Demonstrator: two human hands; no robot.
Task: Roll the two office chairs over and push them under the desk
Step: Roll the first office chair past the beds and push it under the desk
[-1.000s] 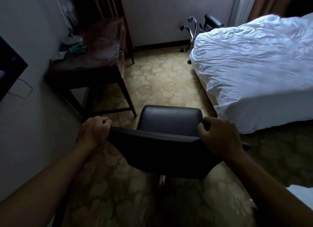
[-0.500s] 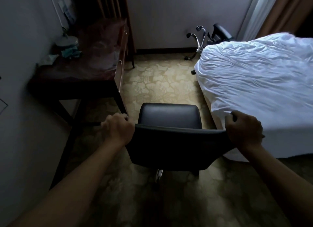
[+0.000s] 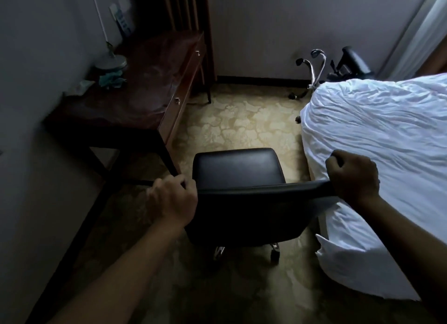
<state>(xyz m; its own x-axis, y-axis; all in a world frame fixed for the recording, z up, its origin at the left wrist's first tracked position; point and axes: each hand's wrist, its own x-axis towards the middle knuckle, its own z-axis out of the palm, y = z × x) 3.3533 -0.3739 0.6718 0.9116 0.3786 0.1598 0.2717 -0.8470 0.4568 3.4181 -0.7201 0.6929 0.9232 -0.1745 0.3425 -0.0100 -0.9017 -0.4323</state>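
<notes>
Two hands grip the top edge of the chair [image 3: 238, 178] backrest: the left hand [image 3: 172, 198] curls round its left corner at center left, the right hand [image 3: 352, 176] is clenched round its right corner at center right. The chair stands on the carpet [image 3: 242, 120] at lower center, between the desk leg and the bed [image 3: 387, 142]. Compared with half a second ago, the hands and the chair sit slightly lower in the frame, the right hand now overlaps the bed's edge, and more of the tabletop [image 3: 145, 86] at upper left has come into view. A second chair [image 3: 343, 67] at upper right lies tipped behind the bed, its base and casters raised; the bed hides its seat. Small items on the tabletop near the wall are too dim to identify. Both forearms are cut off by the lower frame edge.
</notes>
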